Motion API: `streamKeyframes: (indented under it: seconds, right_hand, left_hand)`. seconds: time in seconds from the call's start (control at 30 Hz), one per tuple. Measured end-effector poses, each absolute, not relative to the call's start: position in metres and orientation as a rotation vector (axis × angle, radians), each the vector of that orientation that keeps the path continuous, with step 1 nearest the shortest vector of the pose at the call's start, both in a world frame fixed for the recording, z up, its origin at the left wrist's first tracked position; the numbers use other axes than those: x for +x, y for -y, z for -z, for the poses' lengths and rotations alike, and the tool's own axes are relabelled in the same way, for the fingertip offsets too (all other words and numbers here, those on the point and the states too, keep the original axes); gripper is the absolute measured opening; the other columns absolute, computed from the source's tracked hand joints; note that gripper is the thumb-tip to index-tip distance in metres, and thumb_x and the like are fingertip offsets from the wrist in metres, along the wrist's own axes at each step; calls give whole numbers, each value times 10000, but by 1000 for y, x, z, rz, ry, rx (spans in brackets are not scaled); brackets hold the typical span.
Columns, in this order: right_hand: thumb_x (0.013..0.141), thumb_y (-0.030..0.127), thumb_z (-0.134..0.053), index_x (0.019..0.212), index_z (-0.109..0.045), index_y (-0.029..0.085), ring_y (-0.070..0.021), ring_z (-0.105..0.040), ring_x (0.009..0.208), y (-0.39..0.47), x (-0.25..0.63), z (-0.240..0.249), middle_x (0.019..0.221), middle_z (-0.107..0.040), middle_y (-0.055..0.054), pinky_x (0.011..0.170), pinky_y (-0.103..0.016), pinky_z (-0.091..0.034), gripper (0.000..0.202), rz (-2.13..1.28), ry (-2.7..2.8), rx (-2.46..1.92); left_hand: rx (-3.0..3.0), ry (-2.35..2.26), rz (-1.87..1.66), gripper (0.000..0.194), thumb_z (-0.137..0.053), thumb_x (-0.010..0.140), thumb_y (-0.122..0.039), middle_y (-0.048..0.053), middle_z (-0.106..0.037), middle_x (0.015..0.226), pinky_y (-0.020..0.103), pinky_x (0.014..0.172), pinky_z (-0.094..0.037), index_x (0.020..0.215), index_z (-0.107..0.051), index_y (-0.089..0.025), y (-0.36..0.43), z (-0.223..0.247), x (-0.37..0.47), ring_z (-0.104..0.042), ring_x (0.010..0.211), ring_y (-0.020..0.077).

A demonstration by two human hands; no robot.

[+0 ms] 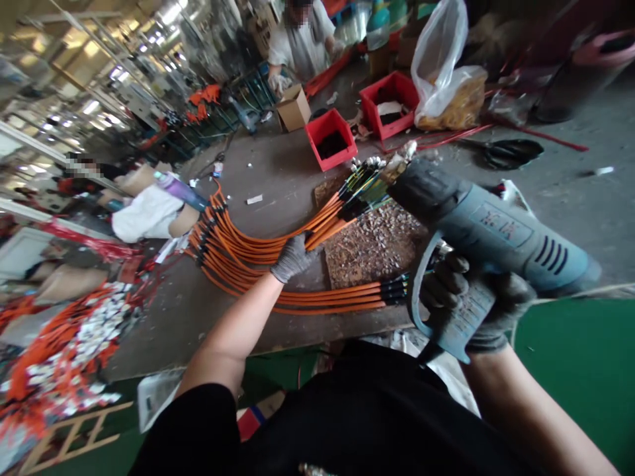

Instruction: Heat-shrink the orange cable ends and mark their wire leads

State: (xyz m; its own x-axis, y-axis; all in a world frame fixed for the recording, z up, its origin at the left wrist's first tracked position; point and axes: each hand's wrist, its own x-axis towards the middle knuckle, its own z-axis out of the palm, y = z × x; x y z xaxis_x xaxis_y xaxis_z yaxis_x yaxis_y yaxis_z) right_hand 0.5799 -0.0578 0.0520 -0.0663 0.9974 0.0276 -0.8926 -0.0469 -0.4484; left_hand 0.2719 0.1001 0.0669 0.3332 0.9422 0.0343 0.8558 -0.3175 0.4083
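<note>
My right hand (471,291), in a dark grey glove, grips the handle of a blue-grey heat gun (510,221). Its dark nozzle points left, toward the stripped ends of a bundle of orange cables (248,244). My left hand (294,258), in a grey knit glove, is closed on one or more of these cables near their black-sleeved ends; its fingertips are partly hidden. The cables curve left across the table in an arc. Nearer to me, several more orange cable ends (337,299) lie side by side, tipped with black sleeves.
A brown board (372,248) covered in scraps lies under the cable ends. Behind it stand two red bins (330,140) and a cardboard box (294,109). A plastic bag (449,99) sits back right. A co-worker (302,46) is across the table. Orange harnesses (74,350) are heaped at left.
</note>
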Motion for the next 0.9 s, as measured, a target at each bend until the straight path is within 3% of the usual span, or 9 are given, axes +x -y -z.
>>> streamKeyframes:
  seconds: [0.1, 0.27, 0.67, 0.9]
  right_hand:
    - [668, 555, -848, 855, -652, 266, -112, -344, 470, 52, 569, -46, 611, -488, 53, 458, -305, -344, 396, -1656, 383, -277]
    - [700, 556, -828, 883, -705, 252, -121, -423, 506, 35, 543, -43, 634, -530, 34, 490, -295, -378, 376, -1756, 384, -205]
    - [749, 561, -831, 936, -748, 225, -136, -520, 499, 20, 516, -57, 652, -621, 11, 497, -296, -426, 393, -1825, 459, -8]
    - [746, 565, -837, 927, -742, 226, -139, -524, 503, 17, 516, -55, 651, -621, 7, 486, -294, -434, 395, -1834, 462, -14]
  left_hand:
    - [1988, -1451, -742, 288, -704, 831, -427, 48, -698, 797, 302, 740, -548, 922, -702, -154, -108, -91, 256, -626, 735, 173]
    - [1609, -1305, -841, 463, -835, 667, -479, -53, -525, 642, 230, 528, -414, 959, -669, -160, -106, -112, 237, -449, 531, 77]
    - [1605, -1365, -816, 401, -840, 538, -416, 23, -642, 740, 255, 548, -491, 807, -651, -187, -97, -124, 222, -566, 619, 130]
    - [1632, -1351, -785, 409, -847, 566, -415, 47, -670, 796, 304, 605, -533, 855, -672, -185, -96, -121, 214, -599, 665, 160]
